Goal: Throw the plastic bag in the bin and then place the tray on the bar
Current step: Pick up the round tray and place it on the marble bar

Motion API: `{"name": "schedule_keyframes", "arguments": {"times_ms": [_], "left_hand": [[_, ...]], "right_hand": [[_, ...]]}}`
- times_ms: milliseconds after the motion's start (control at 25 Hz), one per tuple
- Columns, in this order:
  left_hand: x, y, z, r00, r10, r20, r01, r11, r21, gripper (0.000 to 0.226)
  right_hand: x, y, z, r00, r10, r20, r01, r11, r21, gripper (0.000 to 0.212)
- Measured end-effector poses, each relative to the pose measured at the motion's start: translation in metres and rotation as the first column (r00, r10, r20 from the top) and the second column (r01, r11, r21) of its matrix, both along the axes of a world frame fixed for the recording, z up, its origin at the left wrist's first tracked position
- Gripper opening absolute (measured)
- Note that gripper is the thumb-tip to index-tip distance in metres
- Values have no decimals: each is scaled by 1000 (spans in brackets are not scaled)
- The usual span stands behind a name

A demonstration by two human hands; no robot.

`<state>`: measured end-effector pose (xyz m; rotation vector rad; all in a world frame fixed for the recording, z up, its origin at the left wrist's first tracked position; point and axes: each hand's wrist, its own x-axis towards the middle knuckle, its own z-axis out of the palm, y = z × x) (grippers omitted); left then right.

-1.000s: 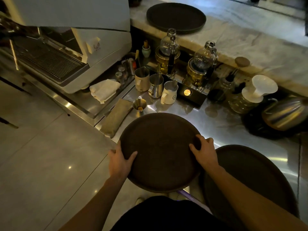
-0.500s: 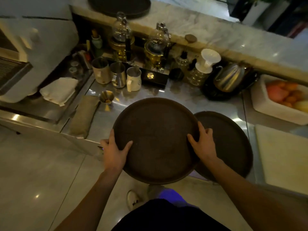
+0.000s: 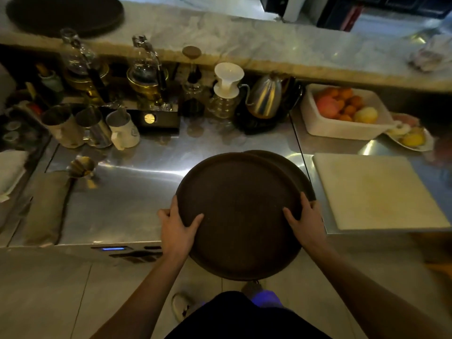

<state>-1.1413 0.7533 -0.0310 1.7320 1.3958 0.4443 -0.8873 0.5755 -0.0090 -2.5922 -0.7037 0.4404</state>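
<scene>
While both hands grip opposite rims, left hand (image 3: 176, 230) and right hand (image 3: 307, 225) hold the round tray (image 3: 241, 214) level above a second tray (image 3: 297, 173) on the steel counter (image 3: 137, 192). Fingers curl closed around its edge, likely for carrying to the marble bar (image 3: 269, 45).

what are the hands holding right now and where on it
Both hands hold the round dark tray by its near rim: left hand on the left edge, right hand on the right, thumbs on top.

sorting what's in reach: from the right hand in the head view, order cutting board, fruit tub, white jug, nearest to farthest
From the right hand:
1. Cutting board, just to its right.
2. Fruit tub, beyond the board, back right.
3. White jug, far across to the back left.
</scene>
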Motion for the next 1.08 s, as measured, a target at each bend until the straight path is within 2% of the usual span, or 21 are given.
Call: {"name": "schedule_keyframes", "arguments": {"times_ms": [320, 480, 720, 920, 1080], "left_hand": [[101, -44, -9, 996, -22, -82, 22, 1000, -2, 88], [128, -56, -21, 985, 29, -168, -35, 999, -36, 87], [139, -62, -24, 975, 64, -213, -76, 996, -47, 87], [140, -39, -26, 975, 30, -220, -43, 998, -55, 82], [143, -26, -26, 977, 23, -213, -35, 998, -53, 73]], "right_hand": [[107, -45, -23, 994, 80, -71, -78, 997, 23, 69], [143, -50, -40, 986, 134, -103, -133, 991, 16, 67], [160, -49, -55, 973, 170, -158, -169, 985, 15, 70], [155, -38, -59, 980, 135, -149, -132, 991, 27, 69], [152, -31, -63, 984, 131, -123, -134, 991, -21, 69]]}}
